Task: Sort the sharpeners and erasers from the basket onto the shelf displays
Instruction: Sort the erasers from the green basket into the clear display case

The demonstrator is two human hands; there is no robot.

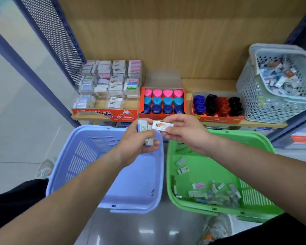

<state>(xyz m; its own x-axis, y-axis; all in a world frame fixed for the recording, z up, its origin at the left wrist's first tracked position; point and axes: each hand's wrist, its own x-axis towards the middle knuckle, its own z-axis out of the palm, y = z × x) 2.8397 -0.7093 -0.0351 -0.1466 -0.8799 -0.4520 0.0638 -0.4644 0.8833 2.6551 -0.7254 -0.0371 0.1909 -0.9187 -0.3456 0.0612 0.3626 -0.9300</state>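
Erasers [143,127] stacked in the left hand [140,144], which curls round them; the right hand [185,133] pinches one wrapped eraser [162,126] by its end, near the shelf [210,84]. Light, stiff, likely slick in its wrapper: best gripped across the long sides

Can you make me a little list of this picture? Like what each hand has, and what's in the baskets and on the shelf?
left hand: holds a small stack of erasers
right hand: pinches a single eraser
green basket: on the floor, loose erasers inside
purple basket: on the floor, left of the green one
shelf, left: eraser display
shelf, middle: pink and blue sharpeners in a box
shelf, right: dark sharpeners in a box, then a grey basket
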